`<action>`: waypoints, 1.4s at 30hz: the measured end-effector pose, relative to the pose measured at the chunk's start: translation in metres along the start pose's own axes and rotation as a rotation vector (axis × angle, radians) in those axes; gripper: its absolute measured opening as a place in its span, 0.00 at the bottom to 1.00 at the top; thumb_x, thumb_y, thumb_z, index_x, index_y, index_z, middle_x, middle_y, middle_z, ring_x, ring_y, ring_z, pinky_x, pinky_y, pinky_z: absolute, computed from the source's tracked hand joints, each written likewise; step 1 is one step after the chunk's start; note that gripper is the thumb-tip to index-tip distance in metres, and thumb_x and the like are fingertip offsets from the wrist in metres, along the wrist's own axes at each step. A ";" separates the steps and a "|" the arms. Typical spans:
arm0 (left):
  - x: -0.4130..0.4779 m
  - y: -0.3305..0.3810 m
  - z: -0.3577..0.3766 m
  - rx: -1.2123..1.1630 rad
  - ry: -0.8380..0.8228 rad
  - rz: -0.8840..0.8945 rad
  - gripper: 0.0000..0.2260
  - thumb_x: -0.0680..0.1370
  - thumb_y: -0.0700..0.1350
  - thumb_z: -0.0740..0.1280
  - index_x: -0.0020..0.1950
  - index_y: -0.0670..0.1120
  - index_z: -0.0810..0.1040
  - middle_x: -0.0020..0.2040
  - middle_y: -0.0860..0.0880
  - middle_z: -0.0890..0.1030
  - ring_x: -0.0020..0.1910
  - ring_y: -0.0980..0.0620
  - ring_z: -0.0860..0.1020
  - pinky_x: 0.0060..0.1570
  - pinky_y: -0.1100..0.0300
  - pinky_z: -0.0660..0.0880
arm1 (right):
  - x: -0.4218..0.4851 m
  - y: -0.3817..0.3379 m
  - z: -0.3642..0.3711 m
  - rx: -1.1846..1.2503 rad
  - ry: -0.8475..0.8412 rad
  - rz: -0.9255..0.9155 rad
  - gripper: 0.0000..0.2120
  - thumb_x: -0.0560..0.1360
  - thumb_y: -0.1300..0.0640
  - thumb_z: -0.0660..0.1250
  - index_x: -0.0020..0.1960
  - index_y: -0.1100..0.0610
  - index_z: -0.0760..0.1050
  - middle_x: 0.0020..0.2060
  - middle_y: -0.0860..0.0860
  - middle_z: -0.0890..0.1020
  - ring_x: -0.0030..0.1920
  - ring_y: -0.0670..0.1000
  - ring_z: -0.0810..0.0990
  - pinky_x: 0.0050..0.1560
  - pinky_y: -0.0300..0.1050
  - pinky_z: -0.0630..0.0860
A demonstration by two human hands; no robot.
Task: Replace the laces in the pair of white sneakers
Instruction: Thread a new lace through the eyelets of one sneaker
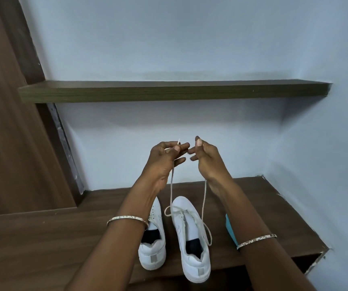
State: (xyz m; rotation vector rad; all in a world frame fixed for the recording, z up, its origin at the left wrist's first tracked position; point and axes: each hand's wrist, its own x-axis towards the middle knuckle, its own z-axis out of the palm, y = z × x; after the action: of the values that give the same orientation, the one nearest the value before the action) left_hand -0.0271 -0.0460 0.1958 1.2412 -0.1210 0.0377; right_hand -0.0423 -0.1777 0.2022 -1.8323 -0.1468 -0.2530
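Your left hand (164, 156) pinches one tip of the white lace (171, 185) and your right hand (206, 158) curls round the other strand, above the sneaker (182, 204) on the table (43, 238). The lace looks light and limp, and is best gripped near its stiff tips.

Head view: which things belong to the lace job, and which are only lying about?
Job: lace, held up by left hand and right hand; sneaker with the lace; second sneaker.
Lying about: blue thing, partly hidden, use unclear; wall shelf; door.
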 end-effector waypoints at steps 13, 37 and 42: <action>0.002 -0.031 0.004 -0.070 -0.039 -0.081 0.05 0.79 0.38 0.69 0.49 0.40 0.73 0.44 0.43 0.85 0.39 0.47 0.84 0.53 0.50 0.81 | 0.016 0.018 0.015 0.117 -0.069 0.082 0.22 0.86 0.47 0.51 0.48 0.57 0.80 0.47 0.54 0.86 0.50 0.54 0.84 0.54 0.53 0.80; 0.021 -0.026 0.019 0.369 -0.146 0.098 0.15 0.84 0.49 0.59 0.45 0.44 0.80 0.28 0.54 0.63 0.27 0.56 0.61 0.31 0.64 0.61 | 0.021 0.068 -0.050 0.222 -0.042 0.114 0.23 0.74 0.37 0.66 0.53 0.57 0.78 0.26 0.43 0.69 0.27 0.45 0.64 0.26 0.37 0.63; 0.026 -0.024 0.038 0.280 -0.097 0.040 0.15 0.84 0.49 0.61 0.48 0.41 0.82 0.30 0.50 0.64 0.24 0.58 0.64 0.27 0.64 0.70 | 0.010 0.065 -0.019 -0.151 -0.429 -0.006 0.11 0.73 0.53 0.75 0.54 0.53 0.79 0.25 0.37 0.76 0.28 0.38 0.74 0.33 0.29 0.66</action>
State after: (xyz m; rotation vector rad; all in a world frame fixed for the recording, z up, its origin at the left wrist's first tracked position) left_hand -0.0019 -0.0905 0.1886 1.5206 -0.2310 0.0296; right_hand -0.0194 -0.2141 0.1484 -2.0167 -0.4413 0.1332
